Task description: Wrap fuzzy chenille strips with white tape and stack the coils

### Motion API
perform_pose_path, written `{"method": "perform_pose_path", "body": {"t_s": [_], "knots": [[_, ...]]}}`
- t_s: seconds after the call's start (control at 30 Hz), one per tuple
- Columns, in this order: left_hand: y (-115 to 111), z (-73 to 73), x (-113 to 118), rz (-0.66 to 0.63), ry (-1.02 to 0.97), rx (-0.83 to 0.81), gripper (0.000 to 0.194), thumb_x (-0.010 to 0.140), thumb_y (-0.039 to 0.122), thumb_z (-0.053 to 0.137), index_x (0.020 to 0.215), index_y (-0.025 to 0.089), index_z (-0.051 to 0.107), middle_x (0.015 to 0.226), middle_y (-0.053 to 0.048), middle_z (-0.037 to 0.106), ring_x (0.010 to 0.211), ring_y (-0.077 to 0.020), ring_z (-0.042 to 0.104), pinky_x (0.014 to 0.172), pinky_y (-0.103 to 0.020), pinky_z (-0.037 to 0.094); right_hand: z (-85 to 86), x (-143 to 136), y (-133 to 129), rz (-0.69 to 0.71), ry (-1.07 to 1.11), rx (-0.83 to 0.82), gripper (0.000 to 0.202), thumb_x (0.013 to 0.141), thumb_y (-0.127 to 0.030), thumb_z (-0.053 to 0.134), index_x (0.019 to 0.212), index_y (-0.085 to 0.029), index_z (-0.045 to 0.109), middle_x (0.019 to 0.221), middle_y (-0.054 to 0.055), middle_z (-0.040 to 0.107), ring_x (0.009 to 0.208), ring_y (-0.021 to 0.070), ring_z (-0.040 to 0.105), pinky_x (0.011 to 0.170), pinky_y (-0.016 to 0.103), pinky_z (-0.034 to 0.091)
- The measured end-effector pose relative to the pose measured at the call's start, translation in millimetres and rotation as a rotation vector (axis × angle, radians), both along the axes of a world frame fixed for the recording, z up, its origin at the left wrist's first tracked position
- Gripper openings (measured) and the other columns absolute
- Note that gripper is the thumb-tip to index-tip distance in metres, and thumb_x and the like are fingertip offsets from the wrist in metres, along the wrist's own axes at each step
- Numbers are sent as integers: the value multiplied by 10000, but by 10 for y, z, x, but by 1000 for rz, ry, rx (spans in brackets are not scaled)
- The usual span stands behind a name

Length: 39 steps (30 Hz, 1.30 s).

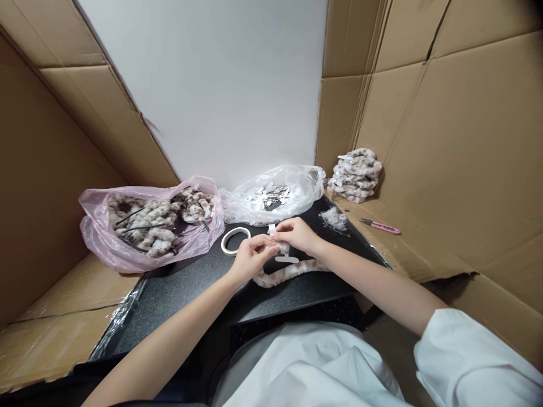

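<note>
A fluffy beige-and-brown furry loop (292,274) lies on the dark table in front of me. My left hand (255,254) pinches its raised far part, fingers closed on the fur. Beside it, my right hand (294,234) is closed, thumb and fingers pinching near a small white tag (272,229) that sticks up from the fur. A pale, short bar-shaped piece (287,259) shows just below the hands; I cannot tell what it is. The fingertips partly hide the spot where tag and fur meet.
A pink bag (97,226) of furry pieces stands left, a clear bag (311,183) of white tags behind. A tape roll (224,242) lies near my left hand. At right are stacked furry loops (358,175), loose fluff (334,219) and pink thread snips (384,226). Cardboard walls (458,141) flank the table.
</note>
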State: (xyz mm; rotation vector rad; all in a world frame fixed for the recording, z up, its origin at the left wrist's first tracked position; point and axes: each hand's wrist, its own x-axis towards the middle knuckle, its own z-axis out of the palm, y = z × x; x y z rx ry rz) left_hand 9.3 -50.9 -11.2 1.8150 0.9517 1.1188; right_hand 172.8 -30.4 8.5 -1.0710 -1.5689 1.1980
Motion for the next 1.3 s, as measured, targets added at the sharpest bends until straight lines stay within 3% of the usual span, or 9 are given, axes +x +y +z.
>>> {"method": "perform_pose_path", "body": {"t_s": [0.2,0.5,0.63,0.77,0.83,0.97,1.17,1.3], "knots": [[-45,32,6,40,-51,-96,240,709,328,703,599,137,610,612,-32,660,584,-130,581,608,-245,452,29,0,-92,16,-47,82,192,665,-319,684,614,-141,633,543,-12,561,506,97,456,503,237,348],[27,-28,15,39,-133,-299,325,656,362,735,577,146,506,546,8,575,569,-129,591,601,-242,454,25,28,-198,21,-176,335,108,702,-211,684,621,-158,636,697,25,621,668,141,559,656,266,437],[23,-27,0,88,29,-117,264,712,312,668,619,158,474,576,13,559,554,-112,536,544,-218,388,-27,57,-250,-16,-257,432,114,725,-179,673,618,-165,638,721,24,614,673,137,561,666,267,428],[4,-30,15,125,244,111,113,760,244,591,812,148,561,652,15,567,560,-106,471,534,-216,344,-114,80,-304,-59,-318,460,132,747,-181,662,617,-179,633,736,22,614,680,137,555,664,266,419],[6,-43,32,103,353,185,70,790,206,535,793,148,574,634,11,545,566,-115,454,557,-230,344,-154,78,-334,-80,-305,464,129,753,-174,653,626,-185,631,762,25,625,708,145,567,689,273,428],[7,-52,44,24,463,201,189,812,206,502,630,162,528,605,-11,516,598,-143,465,605,-260,360,-202,62,-405,-83,-268,458,126,774,-180,631,648,-191,638,830,41,644,775,164,592,746,296,444],[-33,5,7,-236,274,-22,276,883,343,402,741,162,553,708,-15,550,669,-147,481,644,-257,402,-217,115,-497,-71,-266,474,108,790,-207,622,688,-206,658,875,47,667,803,180,615,770,307,456],[-32,-31,25,-291,135,-176,257,853,340,394,717,161,519,654,8,471,609,-121,413,593,-248,379,-242,148,-538,-113,-307,510,113,795,-203,621,694,-210,669,886,46,683,827,184,625,775,309,433]]}}
